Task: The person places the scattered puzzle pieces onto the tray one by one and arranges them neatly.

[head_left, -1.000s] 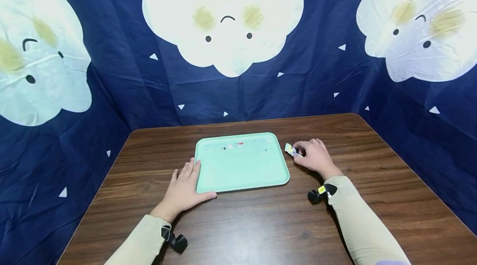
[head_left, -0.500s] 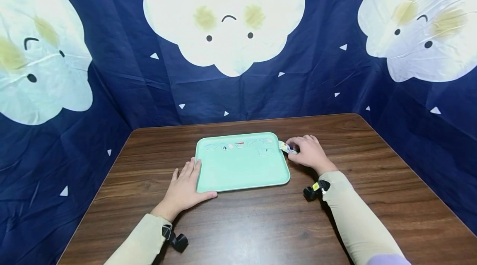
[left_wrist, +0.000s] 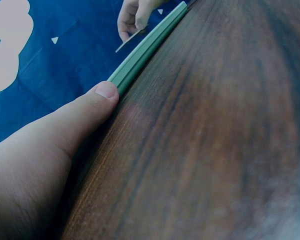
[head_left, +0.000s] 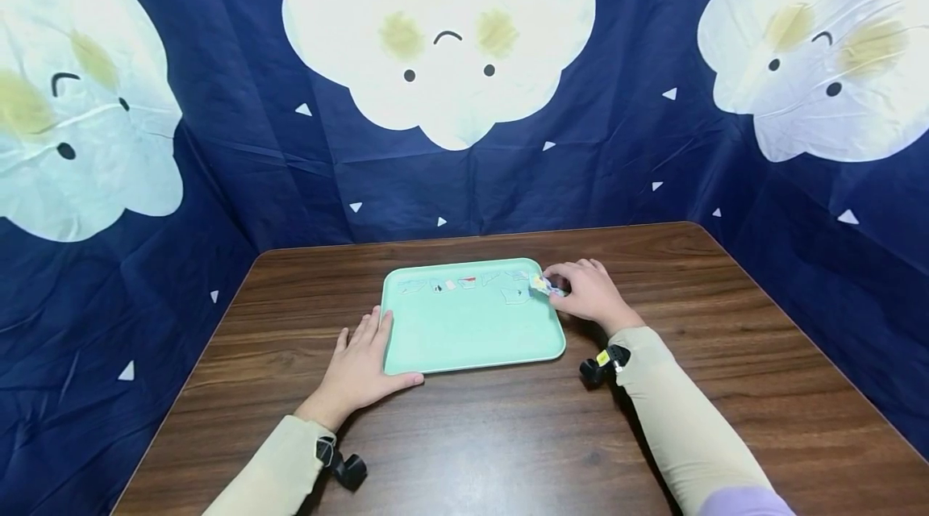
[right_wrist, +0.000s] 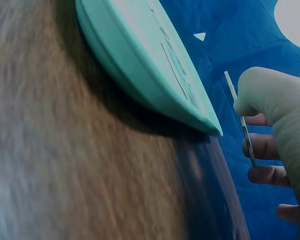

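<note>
A mint-green tray (head_left: 472, 339) lies on the wooden table. At its left end rests my left hand (head_left: 356, 371), fingers spread along the side and thumb at the front edge; in the left wrist view the thumb (left_wrist: 106, 91) touches the tray's edge. My right hand (head_left: 591, 294) pinches a thin flat printed piece (head_left: 539, 284) with yellow and purple patches, held over the tray's far right corner. The right wrist view shows this piece (right_wrist: 246, 134) edge-on between thumb and fingers, raised above the rim. Several flat, irregular pieces (head_left: 517, 296) lie along the tray's far side, one with red on it.
Brown wooden table (head_left: 479, 451) surrounds the tray. Behind and beside it hangs a dark blue cloth (head_left: 406, 185) with white clouds and small triangles. A small black camera (head_left: 352, 472) sits on the left wrist, another camera (head_left: 591, 372) on the right.
My right hand has moved left with the flat printed piece, from the table beside the tray to over its far right corner. The left hand has stayed at the tray's left end.
</note>
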### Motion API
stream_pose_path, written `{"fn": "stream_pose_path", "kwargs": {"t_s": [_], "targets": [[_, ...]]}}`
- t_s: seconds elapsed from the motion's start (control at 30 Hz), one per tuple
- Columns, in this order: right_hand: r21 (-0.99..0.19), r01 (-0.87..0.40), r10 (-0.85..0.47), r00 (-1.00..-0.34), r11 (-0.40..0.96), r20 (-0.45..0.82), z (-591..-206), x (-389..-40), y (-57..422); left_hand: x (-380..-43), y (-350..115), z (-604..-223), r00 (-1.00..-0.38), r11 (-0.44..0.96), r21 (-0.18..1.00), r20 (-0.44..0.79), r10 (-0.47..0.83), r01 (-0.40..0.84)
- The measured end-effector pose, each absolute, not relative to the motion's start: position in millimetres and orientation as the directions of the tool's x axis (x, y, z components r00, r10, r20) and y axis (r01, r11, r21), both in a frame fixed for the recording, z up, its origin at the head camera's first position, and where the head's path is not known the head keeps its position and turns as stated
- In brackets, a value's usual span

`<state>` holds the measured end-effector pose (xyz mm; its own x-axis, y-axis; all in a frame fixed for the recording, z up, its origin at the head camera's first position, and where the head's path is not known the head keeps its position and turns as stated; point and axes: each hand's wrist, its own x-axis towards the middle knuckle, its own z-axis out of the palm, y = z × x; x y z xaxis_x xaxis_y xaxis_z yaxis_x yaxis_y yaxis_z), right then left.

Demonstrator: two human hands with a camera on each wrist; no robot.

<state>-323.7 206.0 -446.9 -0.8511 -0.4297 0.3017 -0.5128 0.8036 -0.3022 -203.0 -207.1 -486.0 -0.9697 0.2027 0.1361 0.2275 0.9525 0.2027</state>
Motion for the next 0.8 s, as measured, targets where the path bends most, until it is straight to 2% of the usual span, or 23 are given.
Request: {"fn": "stream_pose_path", "kwargs": {"t_s": [0.8], "targets": [[-0.287, -0.562, -0.497, -0.824, 0.776, 0.271, -440.8, -330.8, 166.7, -202.7, -206.6, -485.6, -0.971, 0.953, 0.206, 0.133, 0.198, 0.222]]}}
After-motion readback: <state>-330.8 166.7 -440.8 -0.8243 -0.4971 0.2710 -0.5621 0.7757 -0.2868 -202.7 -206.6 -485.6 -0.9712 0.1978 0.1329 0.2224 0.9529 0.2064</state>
